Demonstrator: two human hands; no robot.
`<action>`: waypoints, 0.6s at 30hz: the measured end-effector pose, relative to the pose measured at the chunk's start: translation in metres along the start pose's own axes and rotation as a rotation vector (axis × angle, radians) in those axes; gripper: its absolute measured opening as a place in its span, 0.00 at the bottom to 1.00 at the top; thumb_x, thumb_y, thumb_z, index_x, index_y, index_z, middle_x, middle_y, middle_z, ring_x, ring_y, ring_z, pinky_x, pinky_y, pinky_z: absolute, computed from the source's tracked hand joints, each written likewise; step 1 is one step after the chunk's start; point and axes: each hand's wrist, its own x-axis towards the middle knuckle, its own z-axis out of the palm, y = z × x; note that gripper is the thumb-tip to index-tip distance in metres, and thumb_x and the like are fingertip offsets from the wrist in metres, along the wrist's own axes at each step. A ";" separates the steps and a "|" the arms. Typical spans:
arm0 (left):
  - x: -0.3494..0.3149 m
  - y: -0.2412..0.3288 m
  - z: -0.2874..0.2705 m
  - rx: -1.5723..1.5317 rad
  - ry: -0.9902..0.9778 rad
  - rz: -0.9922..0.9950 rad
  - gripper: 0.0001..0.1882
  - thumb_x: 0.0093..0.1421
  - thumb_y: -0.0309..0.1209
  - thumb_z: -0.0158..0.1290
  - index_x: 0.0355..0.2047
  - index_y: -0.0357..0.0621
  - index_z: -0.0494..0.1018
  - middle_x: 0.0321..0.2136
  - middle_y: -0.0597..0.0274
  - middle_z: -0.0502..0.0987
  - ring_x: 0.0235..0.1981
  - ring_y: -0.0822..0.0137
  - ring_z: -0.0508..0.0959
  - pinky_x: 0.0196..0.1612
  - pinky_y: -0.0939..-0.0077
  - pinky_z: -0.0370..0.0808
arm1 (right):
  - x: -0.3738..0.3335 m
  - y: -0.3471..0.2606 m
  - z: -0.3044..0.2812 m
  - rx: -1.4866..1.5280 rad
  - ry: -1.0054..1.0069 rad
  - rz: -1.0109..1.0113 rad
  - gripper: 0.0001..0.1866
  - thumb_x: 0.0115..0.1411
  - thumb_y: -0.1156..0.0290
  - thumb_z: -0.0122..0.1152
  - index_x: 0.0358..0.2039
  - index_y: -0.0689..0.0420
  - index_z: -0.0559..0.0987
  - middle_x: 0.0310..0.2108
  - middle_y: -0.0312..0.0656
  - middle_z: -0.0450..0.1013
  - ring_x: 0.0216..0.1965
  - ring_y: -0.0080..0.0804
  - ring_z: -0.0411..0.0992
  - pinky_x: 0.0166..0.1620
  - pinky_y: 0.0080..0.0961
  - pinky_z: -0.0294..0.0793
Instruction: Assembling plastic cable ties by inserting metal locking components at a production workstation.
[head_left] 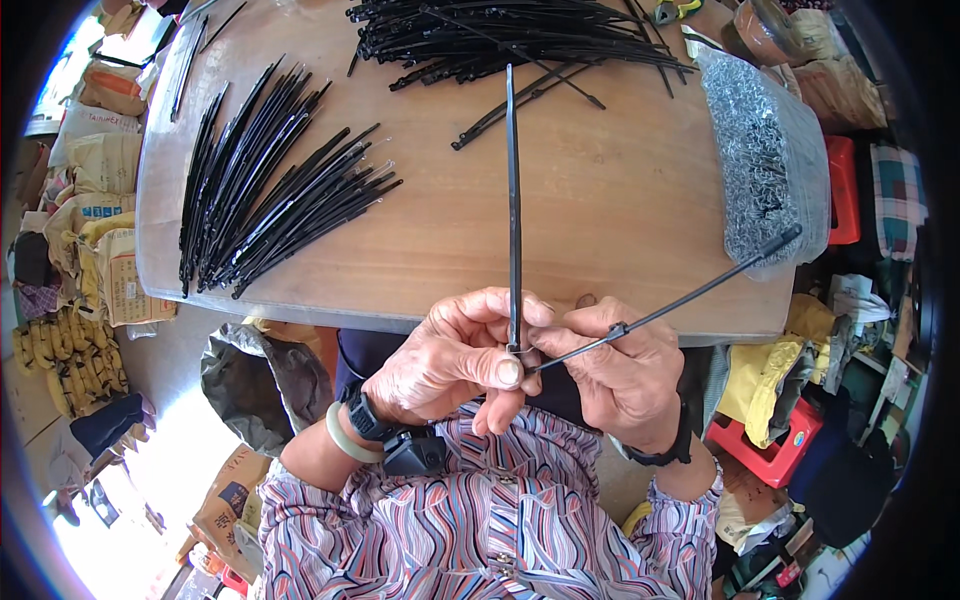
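Note:
Above the table's near edge, my left hand (450, 350) pinches the lower end of a long, thin black rod (514, 200) that stands nearly upright in the view. A small bit of bright wire shows at that end, by my thumb. My right hand (625, 370) is closed on a second slim black rod (690, 297), which slants up to the right and ends in a thicker tip. The lower ends of both rods come close together between my fingertips. Whether they are joined there I cannot tell.
On the wooden table (460, 235), similar black rods (270, 180) lie fanned out at left, and a larger heap (480, 40) lies at the far side. A clear plastic bag (755, 150) of small metal pieces sits at right. A red stool (770, 440) stands at lower right.

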 end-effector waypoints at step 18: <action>-0.013 0.032 0.046 1.779 0.133 0.628 0.19 0.50 0.13 0.60 0.41 0.42 0.81 0.25 0.61 0.75 0.22 0.65 0.78 0.24 0.74 0.73 | 0.029 -0.010 -0.056 -0.241 -0.321 0.165 0.11 0.52 0.82 0.65 0.37 0.60 0.84 0.33 0.44 0.78 0.29 0.40 0.78 0.32 0.30 0.78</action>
